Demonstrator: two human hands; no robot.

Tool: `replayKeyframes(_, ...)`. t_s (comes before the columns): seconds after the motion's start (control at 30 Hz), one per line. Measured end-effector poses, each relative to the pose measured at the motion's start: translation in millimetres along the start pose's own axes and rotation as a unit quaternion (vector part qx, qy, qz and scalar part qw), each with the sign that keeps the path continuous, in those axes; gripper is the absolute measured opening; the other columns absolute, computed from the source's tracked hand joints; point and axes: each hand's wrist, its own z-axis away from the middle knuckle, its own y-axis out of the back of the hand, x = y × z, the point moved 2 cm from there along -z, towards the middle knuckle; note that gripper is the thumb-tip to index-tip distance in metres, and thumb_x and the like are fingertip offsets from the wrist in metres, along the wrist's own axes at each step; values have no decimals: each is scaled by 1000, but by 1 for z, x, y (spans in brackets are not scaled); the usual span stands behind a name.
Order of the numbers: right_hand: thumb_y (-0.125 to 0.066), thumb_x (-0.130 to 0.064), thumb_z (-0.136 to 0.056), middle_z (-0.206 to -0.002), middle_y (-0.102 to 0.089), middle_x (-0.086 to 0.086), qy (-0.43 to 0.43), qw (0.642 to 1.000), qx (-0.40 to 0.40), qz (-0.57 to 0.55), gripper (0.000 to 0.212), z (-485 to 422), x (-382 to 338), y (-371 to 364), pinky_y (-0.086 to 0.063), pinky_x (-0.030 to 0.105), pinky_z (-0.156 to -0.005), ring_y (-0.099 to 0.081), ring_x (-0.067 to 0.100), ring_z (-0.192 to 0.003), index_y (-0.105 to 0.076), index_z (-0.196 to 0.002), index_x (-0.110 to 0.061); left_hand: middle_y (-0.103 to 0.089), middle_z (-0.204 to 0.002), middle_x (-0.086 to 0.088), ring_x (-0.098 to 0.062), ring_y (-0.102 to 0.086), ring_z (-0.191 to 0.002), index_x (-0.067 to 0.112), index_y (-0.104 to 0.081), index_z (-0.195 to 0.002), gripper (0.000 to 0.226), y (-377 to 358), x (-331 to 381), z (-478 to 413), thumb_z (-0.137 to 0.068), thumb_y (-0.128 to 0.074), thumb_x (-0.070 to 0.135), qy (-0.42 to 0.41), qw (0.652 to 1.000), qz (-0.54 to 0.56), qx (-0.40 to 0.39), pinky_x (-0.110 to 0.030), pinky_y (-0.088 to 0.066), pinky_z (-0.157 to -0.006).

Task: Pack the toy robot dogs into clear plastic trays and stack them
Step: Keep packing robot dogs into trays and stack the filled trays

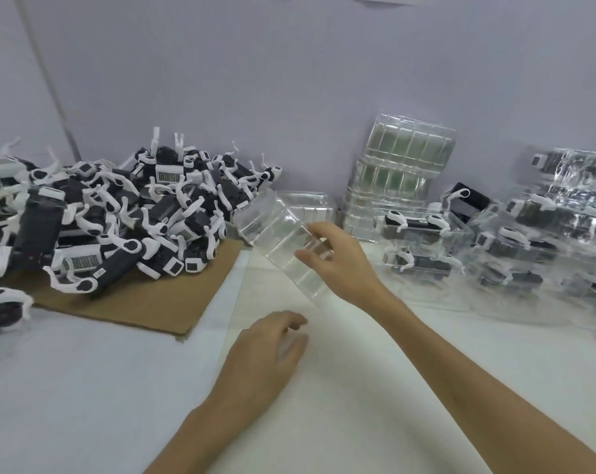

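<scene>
Loose toy robot dogs (118, 213) lie heaped on cardboard (146, 302) at the left, within easy reach. The left hand (266, 350) rests slack and empty on the white desk (84, 388). The right hand (337, 261) grips a tilted clear plastic tray (276, 227), likely for filling; empty trays (402, 159) and stacked packed trays (546, 234) stand far right against the lilac wall (289, 80).
</scene>
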Motion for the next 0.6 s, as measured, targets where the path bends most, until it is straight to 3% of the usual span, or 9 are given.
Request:
replayKeyframes(0.1, -69, -21, -93, -103, -65, -6, -11, 994, 34, -104, 31, 37, -12, 7, -53, 22, -78, -63, 11, -85, -58, -121, -28, -72, -88, 6, -11, -68, -78, 35, -69, -97, 10, 15, 6, -5, -92, -61, 31, 45, 969, 231, 82, -20, -50, -72)
replayKeyframes(0.2, -67, -16, -94, -96, -61, -17, 12, 986, 70, -153, 43, 68, -21, 10, -54, 23, -72, -62, 8, -79, -53, -126, -41, -73, -86, -10, -26, -71, -72, 30, -74, -99, 15, 27, 14, -6, -86, -67, 33, 32, 913, 397, 87, -27, -56, -69)
replayKeyframes(0.37, -60, -27, -93, -104, -60, -23, 37, 985, 99, -137, 48, 91, -29, 0, -49, 16, -73, -62, 11, -89, -48, -134, -49, -72, -79, -14, -30, -72, -69, 18, -79, -90, 20, 33, 18, -5, -78, -74, 33, 38, 894, 439, 79, -29, -57, -69)
replayKeyframes(0.6, -60, -26, -93, -101, -59, -17, 44, 985, 107, -126, 50, 99, -29, 2, -48, 14, -73, -62, 11, -88, -46, -136, -48, -74, -89, -16, -30, -71, -72, 15, -79, -96, 23, 37, 27, 0, -80, -74, 30, 19, 896, 442, 40, -31, -57, -73)
